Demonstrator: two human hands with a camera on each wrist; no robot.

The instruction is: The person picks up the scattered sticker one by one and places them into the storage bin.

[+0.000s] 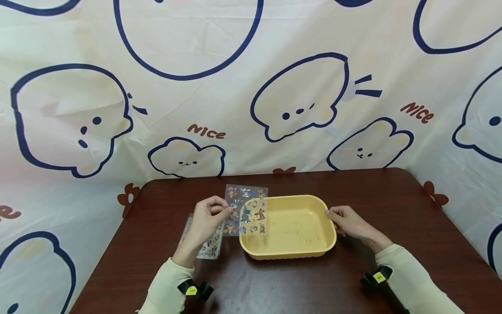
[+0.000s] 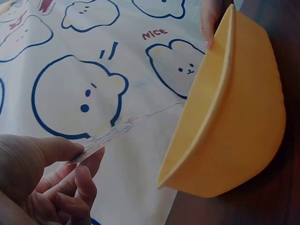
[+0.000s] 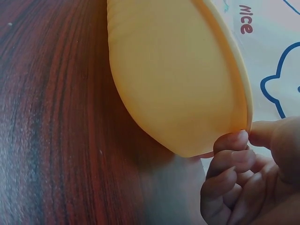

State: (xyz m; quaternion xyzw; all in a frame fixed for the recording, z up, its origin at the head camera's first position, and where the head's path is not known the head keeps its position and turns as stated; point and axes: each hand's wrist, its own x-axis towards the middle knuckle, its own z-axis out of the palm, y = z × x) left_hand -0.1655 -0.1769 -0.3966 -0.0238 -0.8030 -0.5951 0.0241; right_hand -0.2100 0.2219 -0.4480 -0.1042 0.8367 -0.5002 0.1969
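My left hand [image 1: 208,218] pinches a clear sticker sheet [image 1: 235,198] printed with small rabbits by its left edge. The sheet's right part overlaps the left end of a yellow plastic basin [image 1: 296,248] in the head view. Seen edge-on in the left wrist view, the sheet [image 2: 126,125] slants from thumb and fingers toward the basin rim. At the basin's right end, my right hand [image 1: 351,222] grips the rim between thumb and curled fingers, as the right wrist view also shows at the rim [image 3: 248,101].
Beneath my left hand, a stack of similar sticker sheets [image 1: 211,246] lies on the dark wooden table [image 1: 274,288]. A cloth with cartoon outlines [image 1: 235,104] hangs behind and at both sides of the table.
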